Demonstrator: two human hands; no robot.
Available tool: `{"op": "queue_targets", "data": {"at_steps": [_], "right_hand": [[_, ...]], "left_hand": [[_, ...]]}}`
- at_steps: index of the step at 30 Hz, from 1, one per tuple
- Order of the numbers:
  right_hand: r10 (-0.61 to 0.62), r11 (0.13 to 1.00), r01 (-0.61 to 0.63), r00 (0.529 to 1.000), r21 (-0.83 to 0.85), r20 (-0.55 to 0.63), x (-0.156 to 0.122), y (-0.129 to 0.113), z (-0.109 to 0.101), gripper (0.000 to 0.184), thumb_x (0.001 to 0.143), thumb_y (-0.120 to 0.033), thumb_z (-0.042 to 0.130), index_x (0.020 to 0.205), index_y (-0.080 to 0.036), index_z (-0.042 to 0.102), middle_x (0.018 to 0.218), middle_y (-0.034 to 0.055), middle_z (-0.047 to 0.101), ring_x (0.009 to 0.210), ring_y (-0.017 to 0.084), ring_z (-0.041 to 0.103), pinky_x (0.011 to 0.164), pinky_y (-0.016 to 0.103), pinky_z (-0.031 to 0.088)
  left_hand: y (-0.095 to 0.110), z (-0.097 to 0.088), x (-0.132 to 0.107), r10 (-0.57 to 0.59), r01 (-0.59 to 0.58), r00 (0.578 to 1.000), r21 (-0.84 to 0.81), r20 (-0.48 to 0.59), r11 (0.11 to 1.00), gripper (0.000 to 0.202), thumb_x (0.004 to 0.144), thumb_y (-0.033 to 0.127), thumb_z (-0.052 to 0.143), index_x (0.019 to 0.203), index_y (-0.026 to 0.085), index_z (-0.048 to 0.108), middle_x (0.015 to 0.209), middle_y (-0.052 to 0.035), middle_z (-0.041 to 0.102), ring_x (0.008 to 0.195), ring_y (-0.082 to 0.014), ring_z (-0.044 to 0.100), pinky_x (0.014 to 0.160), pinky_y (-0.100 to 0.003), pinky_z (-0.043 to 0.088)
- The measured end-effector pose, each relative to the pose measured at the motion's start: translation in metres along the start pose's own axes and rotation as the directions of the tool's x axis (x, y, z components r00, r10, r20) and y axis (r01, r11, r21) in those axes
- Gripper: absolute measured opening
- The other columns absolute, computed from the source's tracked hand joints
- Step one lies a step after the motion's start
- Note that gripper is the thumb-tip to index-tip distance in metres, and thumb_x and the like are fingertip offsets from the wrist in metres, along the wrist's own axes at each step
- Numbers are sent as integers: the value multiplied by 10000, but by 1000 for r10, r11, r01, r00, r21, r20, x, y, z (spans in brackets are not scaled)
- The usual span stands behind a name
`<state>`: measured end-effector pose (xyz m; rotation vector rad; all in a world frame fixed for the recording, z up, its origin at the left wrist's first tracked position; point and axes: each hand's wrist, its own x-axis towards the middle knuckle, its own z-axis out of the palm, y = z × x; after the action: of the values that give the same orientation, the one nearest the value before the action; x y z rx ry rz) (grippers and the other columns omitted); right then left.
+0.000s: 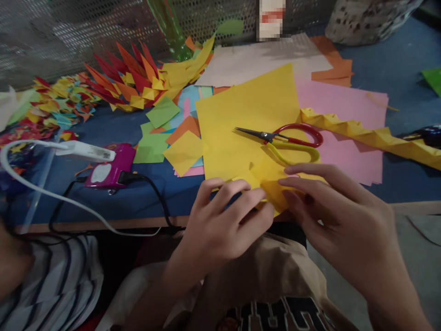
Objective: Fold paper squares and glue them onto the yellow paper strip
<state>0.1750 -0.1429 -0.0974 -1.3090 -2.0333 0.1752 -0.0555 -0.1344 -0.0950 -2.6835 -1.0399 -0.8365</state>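
The left hand (220, 225) and right hand (334, 216) both pinch the folded yellow paper (267, 184) between their fingertips at the table edge (103, 225), near the scissors (285, 140).

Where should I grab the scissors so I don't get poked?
Take the scissors by the red and yellow handle loops, coming from the right. They lie flat on the yellow sheet with the blades pointing left, so the loops are the safe end. They sit just above the right hand, which pinches a folded yellow piece.
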Motion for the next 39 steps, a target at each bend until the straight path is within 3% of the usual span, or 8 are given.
{"op": "queue_targets", "data": {"at_steps": [3, 6, 8, 13, 22, 33, 36, 39], "right_hand": [[-172, 977, 179, 983, -113, 63, -1, 8, -3, 349, 945, -74, 665, 1261, -219, 700, 1424, 91, 644, 1209, 258, 651, 1023, 405, 556], [-327, 941, 338, 920, -14, 215, -4, 18, -8, 302, 983, -71, 617, 1255, -185, 682, 1366, 72, 677, 1222, 243, 630, 1067, 414, 535], [-368, 928, 369, 889, 51, 273, -7, 22, -12, 290, 991, -51, 598, 1252, -152, 671, 1384, 79, 674, 1262, 230, 622, 1094, 398, 532], [-420, 904, 425, 870, 41, 257, -17, 27, -19, 340, 979, -45, 608, 1301, -129, 680, 1421, 81, 691, 1328, 250, 635, 1078, 424, 581], [-425, 901, 432, 864, 33, 271, -24, 28, -12, 454, 1026, -91, 546, 1475, -108, 607, 1502, 85, 645, 1394, 277, 593, 1169, 466, 505], [-331, 944, 321, 908, 83, 258, -23, 22, -9, 398, 1014, -86, 569, 1398, -147, 655, 1479, 51, 652, 1364, 247, 593, 1175, 415, 495], [-299, 954, 290, 920, 73, 252, -24, 18, -7, 372, 1007, -85, 594, 1364, -156, 669, 1470, 62, 646, 1350, 252, 584, 1157, 416, 497], [-279, 960, 265, 927, 87, 250, -23, 15, -6, 300, 1004, -85, 613, 1282, -163, 694, 1459, 57, 650, 1327, 241, 588, 1141, 403, 499]], "left_hand": [[-7, -3, 3, -16, 18, 998, -21, 67, 1000, 93, 1025, 187, 710, 1100, 216, 758, 1183, -7, 816, 1137, -251, 703, 968, -457, 464], [-9, -3, 3, -52, 61, 995, -91, 90, 994, 73, 1033, 229, 702, 1079, 208, 754, 1193, -7, 813, 1141, -250, 694, 957, -458, 477], [-9, -2, 2, -99, 112, 991, -148, 91, 983, 63, 1022, 226, 711, 1069, 200, 744, 1162, -8, 814, 1099, -237, 694, 937, -447, 496], [-5, 2, 8, -247, 280, 956, -244, 159, 928, 44, 1037, 233, 683, 1043, 198, 710, 1086, -28, 783, 1004, -205, 662, 928, -414, 528], [-5, 3, 22, -335, 401, 907, -282, 256, 872, 58, 1056, 200, 659, 1010, 200, 694, 1091, -12, 704, 1062, -161, 639, 992, -345, 495], [-3, 6, 30, -391, 468, 872, -265, 295, 843, 34, 1048, 212, 690, 1024, 216, 667, 1066, -10, 707, 1040, -176, 649, 955, -362, 515], [0, 7, 21, -376, 418, 904, -232, 204, 878, 67, 1029, 189, 713, 1076, 226, 683, 1105, -24, 721, 1057, -188, 649, 965, -371, 523], [2, 2, 5, -182, 187, 979, -49, 94, 981, 144, 998, 184, 759, 1134, 233, 757, 1201, -5, 781, 1082, -217, 649, 916, -403, 507]]}}
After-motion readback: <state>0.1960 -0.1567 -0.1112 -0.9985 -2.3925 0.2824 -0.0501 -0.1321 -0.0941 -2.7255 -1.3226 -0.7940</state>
